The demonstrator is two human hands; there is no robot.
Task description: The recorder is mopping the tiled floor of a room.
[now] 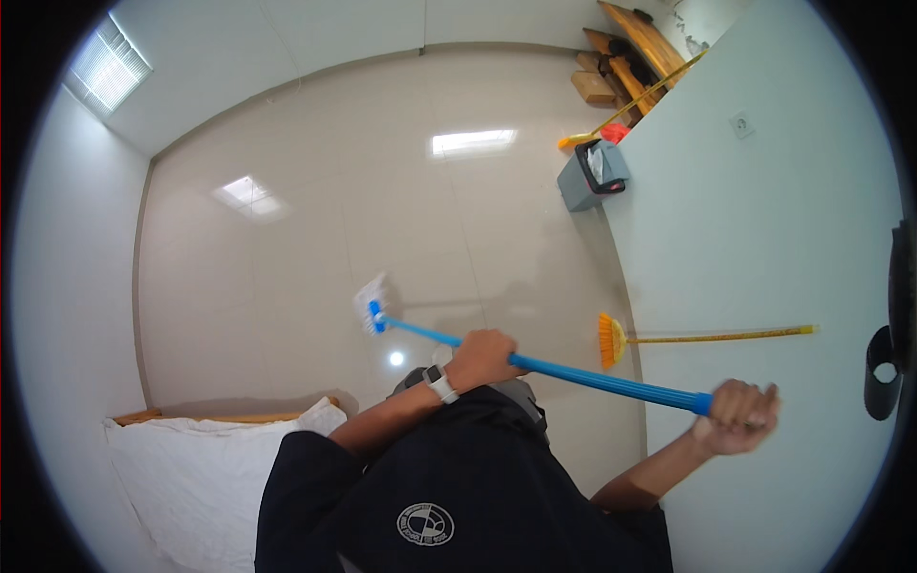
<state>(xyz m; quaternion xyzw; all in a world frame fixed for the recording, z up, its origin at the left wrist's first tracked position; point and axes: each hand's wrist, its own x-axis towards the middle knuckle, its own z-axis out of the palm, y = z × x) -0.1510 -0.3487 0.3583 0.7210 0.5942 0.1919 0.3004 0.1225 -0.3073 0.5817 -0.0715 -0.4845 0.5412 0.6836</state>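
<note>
A string mop with a blue handle [602, 379] slants across in front of my body. My left hand [486, 356], with a watch [439, 383] on its wrist, grips the handle partway along. Around the handle's top end, beyond a darker blue collar, my right hand [738, 417] is closed. The white mop head [372, 301] with its blue clamp rests at the floor [286, 286], to the left of my left hand; its strands are slightly blurred.
An orange-bristled broom [611, 342] leans on the right wall. A grey bin [582, 185] stands farther off, near a second broom [577, 140], cardboard boxes [593, 87] and wooden furniture pieces [641, 43]. A white-covered bed [193, 465] lies at the lower left.
</note>
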